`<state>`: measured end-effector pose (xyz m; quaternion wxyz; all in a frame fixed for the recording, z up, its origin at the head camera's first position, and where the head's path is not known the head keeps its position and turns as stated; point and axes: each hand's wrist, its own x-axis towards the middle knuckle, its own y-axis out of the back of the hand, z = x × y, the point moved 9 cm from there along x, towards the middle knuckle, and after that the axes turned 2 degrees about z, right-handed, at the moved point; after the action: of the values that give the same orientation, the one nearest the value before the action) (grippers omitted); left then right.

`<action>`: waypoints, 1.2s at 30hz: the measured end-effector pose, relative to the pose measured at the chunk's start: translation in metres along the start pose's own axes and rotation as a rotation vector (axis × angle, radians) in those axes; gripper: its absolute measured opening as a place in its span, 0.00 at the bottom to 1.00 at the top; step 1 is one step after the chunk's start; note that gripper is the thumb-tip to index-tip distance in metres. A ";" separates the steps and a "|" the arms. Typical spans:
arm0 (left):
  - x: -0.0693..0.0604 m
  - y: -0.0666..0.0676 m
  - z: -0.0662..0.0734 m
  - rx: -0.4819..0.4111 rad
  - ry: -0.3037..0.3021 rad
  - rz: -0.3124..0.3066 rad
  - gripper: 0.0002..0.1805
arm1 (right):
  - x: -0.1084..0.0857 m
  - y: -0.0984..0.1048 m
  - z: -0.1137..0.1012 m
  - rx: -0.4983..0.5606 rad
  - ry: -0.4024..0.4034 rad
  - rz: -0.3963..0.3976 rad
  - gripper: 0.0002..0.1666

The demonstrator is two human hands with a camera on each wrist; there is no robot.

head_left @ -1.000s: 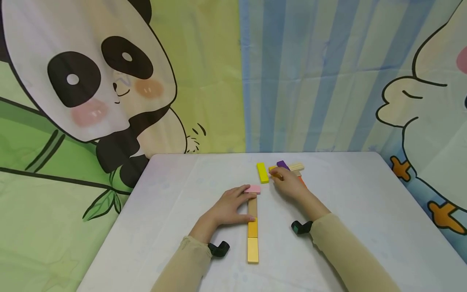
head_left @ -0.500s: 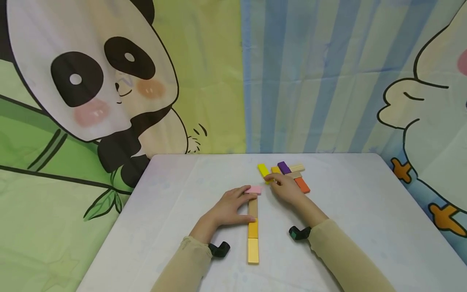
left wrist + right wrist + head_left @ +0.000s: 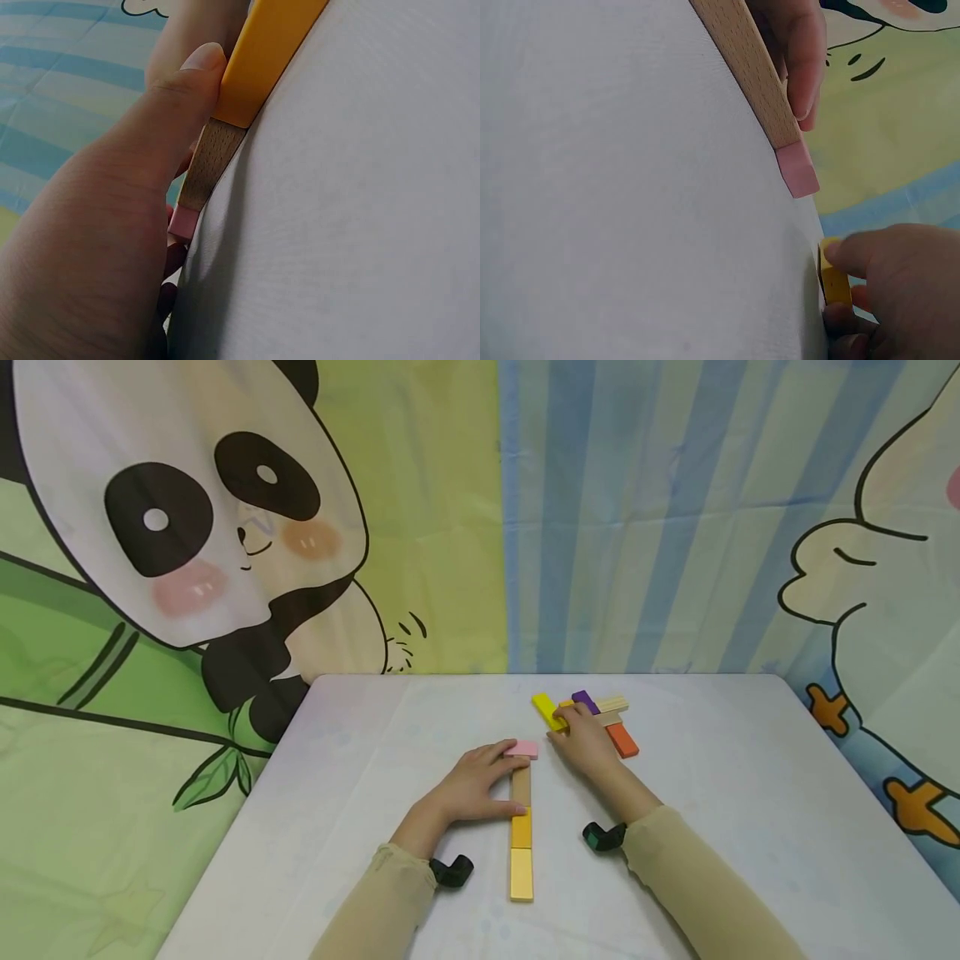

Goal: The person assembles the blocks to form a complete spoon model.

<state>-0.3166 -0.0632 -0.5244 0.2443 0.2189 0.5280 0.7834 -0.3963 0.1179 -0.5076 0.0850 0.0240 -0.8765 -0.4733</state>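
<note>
My left hand (image 3: 472, 785) rests with spread fingers along a row of blocks. Its thumb touches the orange-yellow block (image 3: 521, 831) near the joint with a bare wooden block (image 3: 521, 787); its fingertips reach the pink block (image 3: 528, 749), set crosswise at the far end. A pale yellow block (image 3: 521, 875) forms the near end. Farther back, my right hand (image 3: 588, 745) pinches the near end of a bright yellow block (image 3: 546, 707). In the right wrist view, the thumb lies on one side of that yellow block (image 3: 835, 285) and fingers on the other.
Behind the right hand lie a purple block (image 3: 585, 700), a plain wooden block (image 3: 613, 703) and an orange block (image 3: 622, 741). Another yellow block there is mostly hidden. The white table (image 3: 360, 735) ends at a printed cloth backdrop (image 3: 420, 527).
My right hand has moved left from the loose pile to the bright yellow block and taken hold of it. That block's near end has swung right. My left hand stays put.
</note>
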 end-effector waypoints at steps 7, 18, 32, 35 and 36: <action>0.000 0.001 0.001 -0.005 -0.008 0.005 0.47 | 0.002 0.002 -0.002 0.007 0.000 0.023 0.14; 0.001 -0.003 -0.002 0.000 0.009 -0.015 0.46 | 0.007 0.004 -0.003 0.052 -0.007 0.019 0.15; -0.001 0.000 0.001 0.001 0.037 -0.038 0.46 | 0.001 -0.009 -0.010 0.149 0.064 -0.050 0.12; -0.001 0.000 0.001 0.005 0.040 -0.036 0.46 | -0.001 -0.011 -0.010 0.155 0.074 -0.047 0.12; -0.001 0.000 0.001 0.004 0.039 -0.034 0.46 | -0.002 -0.012 -0.010 0.156 0.073 -0.048 0.12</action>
<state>-0.3151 -0.0633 -0.5242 0.2468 0.1950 0.5380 0.7821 -0.3935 0.1030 -0.5127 0.1035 0.0689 -0.9061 -0.4044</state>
